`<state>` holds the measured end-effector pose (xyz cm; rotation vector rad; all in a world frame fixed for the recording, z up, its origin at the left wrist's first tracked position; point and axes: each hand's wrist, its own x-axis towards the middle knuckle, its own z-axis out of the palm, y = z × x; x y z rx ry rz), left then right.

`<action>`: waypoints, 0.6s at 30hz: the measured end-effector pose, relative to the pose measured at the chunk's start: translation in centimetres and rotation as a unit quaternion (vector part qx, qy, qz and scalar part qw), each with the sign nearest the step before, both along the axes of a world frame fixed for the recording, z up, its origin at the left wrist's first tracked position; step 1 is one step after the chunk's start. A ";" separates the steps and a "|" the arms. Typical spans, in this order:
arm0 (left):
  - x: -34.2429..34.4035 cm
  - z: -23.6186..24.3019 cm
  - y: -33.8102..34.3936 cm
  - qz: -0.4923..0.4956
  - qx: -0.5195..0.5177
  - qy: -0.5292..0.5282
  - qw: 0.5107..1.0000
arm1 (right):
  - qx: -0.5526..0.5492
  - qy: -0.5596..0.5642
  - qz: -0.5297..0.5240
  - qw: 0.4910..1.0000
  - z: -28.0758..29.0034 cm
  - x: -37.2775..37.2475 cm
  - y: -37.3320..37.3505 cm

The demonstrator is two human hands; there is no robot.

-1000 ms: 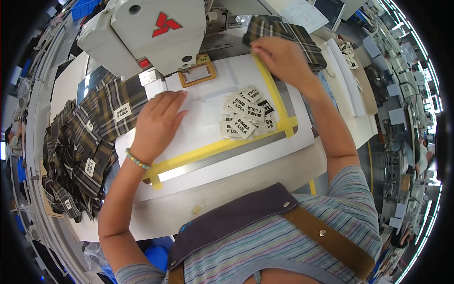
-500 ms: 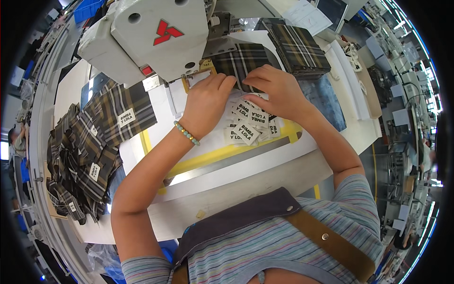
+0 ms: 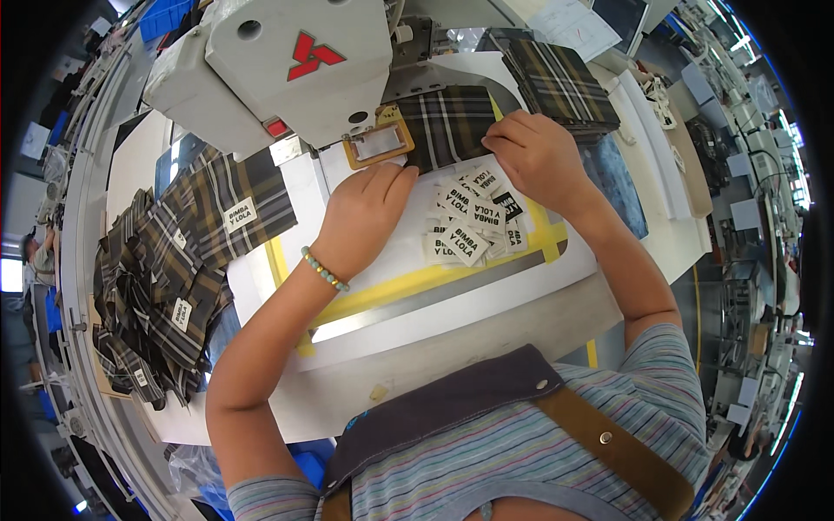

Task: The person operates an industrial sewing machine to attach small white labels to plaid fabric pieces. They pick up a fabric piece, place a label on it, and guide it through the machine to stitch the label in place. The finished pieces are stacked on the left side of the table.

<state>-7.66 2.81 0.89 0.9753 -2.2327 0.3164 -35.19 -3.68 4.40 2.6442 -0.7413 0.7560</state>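
A dark plaid fabric piece [image 3: 447,122] lies flat under the sewing machine head [image 3: 300,65], its left edge beside a brass-coloured clamp frame [image 3: 382,145]. My left hand [image 3: 369,213], with a beaded bracelet at the wrist, has its fingers closed at the piece's near left corner. At the right edge of the same piece, the bent fingers of my right hand [image 3: 540,163] pinch the cloth; the fingertips are partly hidden. Between and just below my hands sits a loose heap of small white printed labels [image 3: 469,217].
Plaid pieces with white labels sewn or laid on them pile up at the left [image 3: 161,286]. A neat stack of plaid pieces [image 3: 560,82] stands at the back right. Yellow tape [image 3: 382,295] edges the white work surface. A paper sheet [image 3: 573,26] lies farther back.
My hands have moved apart, the left one toward me and the right one outward. The clamp frame and the fabric's near edge, partly covered before, now show.
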 end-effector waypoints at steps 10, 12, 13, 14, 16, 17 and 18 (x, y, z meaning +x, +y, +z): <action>4.3 1.4 1.7 0.046 -0.063 -0.207 0.975 | -0.046 0.038 0.076 0.995 -0.8 3.8 -0.9; 4.7 1.2 2.0 0.052 -0.055 -0.234 0.969 | -0.026 0.069 0.080 0.994 -1.2 4.6 -1.0; 4.9 1.0 2.3 0.054 -0.044 -0.247 0.966 | -0.020 0.075 0.083 0.994 -1.4 5.0 -1.1; 5.1 0.9 2.6 0.056 -0.034 -0.260 0.963 | -0.015 0.081 0.085 0.993 -1.5 5.4 -1.0; 5.1 1.0 3.6 0.049 -0.037 -0.261 0.963 | -0.010 0.076 0.089 0.993 -1.5 5.6 -1.1; 5.0 1.2 3.8 0.046 -0.038 -0.262 0.963 | -0.010 0.065 0.091 0.994 -1.3 5.5 -1.2; 4.8 1.4 4.0 0.036 -0.052 -0.247 0.967 | -0.011 0.054 0.093 0.994 -1.3 5.3 -1.2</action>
